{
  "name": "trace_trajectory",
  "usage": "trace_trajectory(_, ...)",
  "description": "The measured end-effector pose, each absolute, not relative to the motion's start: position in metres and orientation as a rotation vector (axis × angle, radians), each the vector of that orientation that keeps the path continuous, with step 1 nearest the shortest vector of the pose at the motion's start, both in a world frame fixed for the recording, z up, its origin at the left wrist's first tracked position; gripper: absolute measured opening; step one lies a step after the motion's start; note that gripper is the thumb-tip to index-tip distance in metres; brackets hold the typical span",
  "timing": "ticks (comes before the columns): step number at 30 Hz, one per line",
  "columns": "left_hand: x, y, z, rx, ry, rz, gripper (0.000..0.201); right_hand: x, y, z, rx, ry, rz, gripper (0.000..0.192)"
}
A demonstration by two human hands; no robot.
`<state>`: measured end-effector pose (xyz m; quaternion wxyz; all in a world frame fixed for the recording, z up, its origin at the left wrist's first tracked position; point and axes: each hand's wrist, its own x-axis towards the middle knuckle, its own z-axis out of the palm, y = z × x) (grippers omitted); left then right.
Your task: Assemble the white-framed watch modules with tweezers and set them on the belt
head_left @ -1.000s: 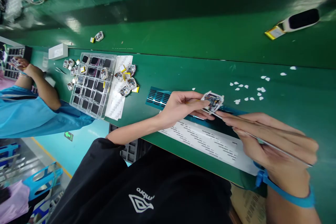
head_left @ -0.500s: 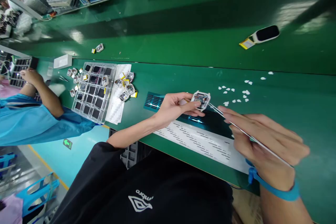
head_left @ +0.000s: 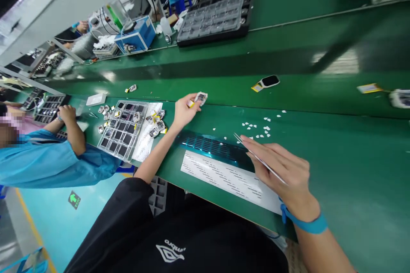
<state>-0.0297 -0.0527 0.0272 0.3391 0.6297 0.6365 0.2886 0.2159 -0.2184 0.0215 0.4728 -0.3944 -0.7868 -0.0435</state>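
Note:
My left hand (head_left: pixel 184 111) is stretched forward and holds a small white-framed electronic module (head_left: pixel 200 97) with a yellow tab at the near edge of the darker green conveyor belt (head_left: pixel 224 85). My right hand (head_left: pixel 282 170) grips thin metal tweezers (head_left: pixel 253 153), tips pointing left over a blue-green sticker sheet (head_left: pixel 211 147). A white label strip (head_left: pixel 230 179) lies just in front of that sheet.
A clear compartment tray (head_left: pixel 123 130) with several modules and loose ones beside it sits to the left. White backing scraps (head_left: pixel 256 126) dot the bench. A black-and-white device (head_left: pixel 269 81) rides the belt. A co-worker's arm in a blue sleeve (head_left: pixel 48 158) works at far left.
My left hand has carried the module away from the sticker sheet, forward to the belt edge. My right hand with the tweezers drew back from the module. The view tilted up.

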Motion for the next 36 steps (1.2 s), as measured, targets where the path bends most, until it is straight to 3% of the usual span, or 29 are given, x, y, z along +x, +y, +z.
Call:
trace_trajectory(6,-0.017,0.004,0.037,1.918,1.839,0.694,0.030,0.214,-0.218,0.021,-0.975,-1.915,-0.152,0.086)
trace_trajectory(14,0.106,0.002,0.024,2.237,1.271,0.577,0.026,0.223,-0.218,0.017,-0.993,-1.876,-0.164,0.073)
trace_trajectory(19,0.139,0.004,0.015,2.209,1.218,0.602,0.030,0.225,-0.216,0.021,-0.992,-1.841,-0.217,0.072)
trace_trajectory(25,0.136,0.013,0.017,1.953,1.264,0.576,0.036,0.222,-0.216,0.023,-1.004,-1.820,-0.273,0.075)
trace_trajectory(31,0.107,0.009,0.035,1.574,1.295,0.609,0.027,0.220,-0.216,0.025,-0.992,-1.774,-0.275,0.073)
trace_trajectory(36,0.064,-0.045,0.038,1.391,1.116,0.635,0.024,0.221,-0.218,0.022,-1.034,-1.685,-0.227,0.050)
